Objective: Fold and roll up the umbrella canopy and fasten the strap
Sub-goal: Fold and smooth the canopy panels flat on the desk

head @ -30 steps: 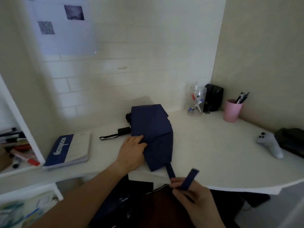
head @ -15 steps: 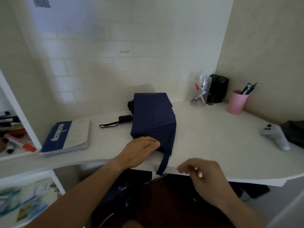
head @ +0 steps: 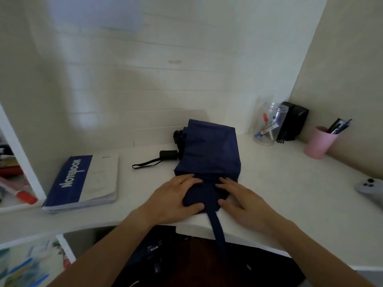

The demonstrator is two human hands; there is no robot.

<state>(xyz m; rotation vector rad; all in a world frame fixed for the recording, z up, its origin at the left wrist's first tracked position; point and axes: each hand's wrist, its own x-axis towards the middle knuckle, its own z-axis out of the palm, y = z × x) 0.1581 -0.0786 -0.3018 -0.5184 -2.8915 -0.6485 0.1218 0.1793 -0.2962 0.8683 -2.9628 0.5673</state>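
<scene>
The navy umbrella canopy (head: 209, 150) lies folded flat on the white desk (head: 279, 183), its near end bunched at the desk's front edge. Its navy strap (head: 217, 228) hangs down over that edge, free of both hands. The black handle (head: 168, 154) with a wrist loop sticks out to the left of the canopy. My left hand (head: 173, 198) grips the near end of the canopy from the left, thumb under the fold. My right hand (head: 241, 200) holds the same end from the right, fingers pressing on the fabric.
A blue and white notebook (head: 83, 181) lies left of the umbrella. At the back right stand a clear jar of markers (head: 268, 126), a black box (head: 293, 123) and a pink pen cup (head: 319, 142). A grey controller (head: 370, 188) rests at the right edge.
My right hand let go of the strap, which now hangs over the desk edge, and moved up onto the canopy's near end. My left hand shifted to grip that end.
</scene>
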